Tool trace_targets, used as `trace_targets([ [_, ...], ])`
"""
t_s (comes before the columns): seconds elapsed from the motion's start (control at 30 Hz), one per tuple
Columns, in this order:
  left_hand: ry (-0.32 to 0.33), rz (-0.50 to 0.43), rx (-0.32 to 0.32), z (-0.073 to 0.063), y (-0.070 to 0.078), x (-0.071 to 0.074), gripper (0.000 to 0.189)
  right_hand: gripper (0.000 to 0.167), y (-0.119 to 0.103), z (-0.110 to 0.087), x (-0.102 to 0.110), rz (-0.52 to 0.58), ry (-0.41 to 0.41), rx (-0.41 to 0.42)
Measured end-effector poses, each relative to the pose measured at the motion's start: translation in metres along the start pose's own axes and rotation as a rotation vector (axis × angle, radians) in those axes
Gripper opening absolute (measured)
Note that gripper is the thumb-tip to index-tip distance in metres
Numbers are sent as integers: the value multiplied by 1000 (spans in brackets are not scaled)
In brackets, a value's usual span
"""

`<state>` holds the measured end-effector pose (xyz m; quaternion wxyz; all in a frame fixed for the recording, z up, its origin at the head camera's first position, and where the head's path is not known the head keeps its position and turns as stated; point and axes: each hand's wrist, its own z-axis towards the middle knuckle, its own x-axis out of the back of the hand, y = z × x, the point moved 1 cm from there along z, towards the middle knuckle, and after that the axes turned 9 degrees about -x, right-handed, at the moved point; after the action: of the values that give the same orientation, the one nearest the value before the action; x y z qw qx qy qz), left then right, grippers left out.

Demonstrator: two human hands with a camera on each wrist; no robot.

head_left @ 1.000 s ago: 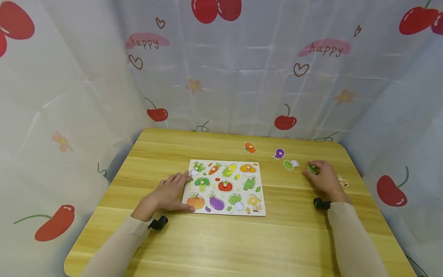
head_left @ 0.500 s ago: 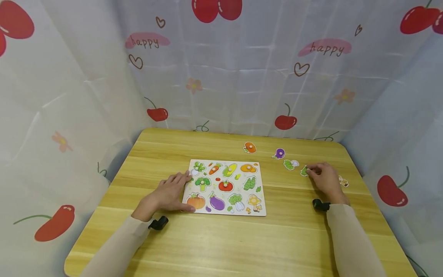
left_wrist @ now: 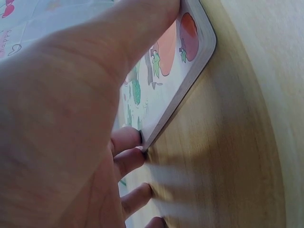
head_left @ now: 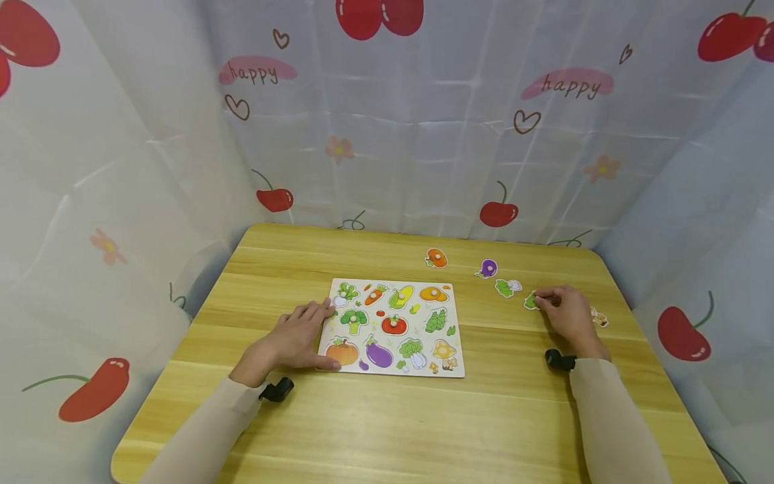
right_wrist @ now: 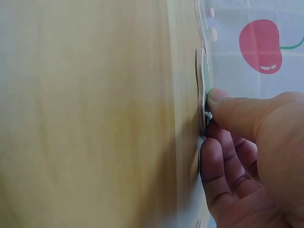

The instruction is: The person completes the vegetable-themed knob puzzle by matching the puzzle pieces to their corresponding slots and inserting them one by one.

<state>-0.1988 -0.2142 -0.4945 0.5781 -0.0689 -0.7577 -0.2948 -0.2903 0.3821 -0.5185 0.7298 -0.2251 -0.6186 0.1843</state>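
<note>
A wooden vegetable puzzle board [head_left: 426, 339] lies on the table, bearing knobbed pieces and printed pictures, among them carrot, corn, broccoli and tomato. My left hand [head_left: 299, 336] rests spread along its left side, thumb by the near left corner; the left wrist view shows fingertips [left_wrist: 128, 137] at the board's edge. Away to the right, my right hand [head_left: 568, 312] pinches a green vegetable puzzle piece [head_left: 529, 300] between thumb and fingers. The right wrist view has this green piece [right_wrist: 201, 80] edge-on, low at the tabletop, with fingers hiding part of it.
Loose knobbed pieces lie beyond and right of the board: a pumpkin [head_left: 436, 258], an eggplant [head_left: 486, 269], a leafy green-and-white vegetable [head_left: 508, 288] and a mushroom [head_left: 599, 317] partly behind the right hand. A printed curtain [head_left: 387, 181] surrounds the table [head_left: 387, 430].
My right hand has shifted the green puzzle piece slightly left, toward the leafy vegetable piece, and more of it now shows past the fingers. The left hand and board stay put.
</note>
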Motion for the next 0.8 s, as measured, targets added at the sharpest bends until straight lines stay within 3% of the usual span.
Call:
trace_targets([
  [0.8,-4,1,-6,1,-1,0,131,25,-16,-15,3,26,34,-5],
])
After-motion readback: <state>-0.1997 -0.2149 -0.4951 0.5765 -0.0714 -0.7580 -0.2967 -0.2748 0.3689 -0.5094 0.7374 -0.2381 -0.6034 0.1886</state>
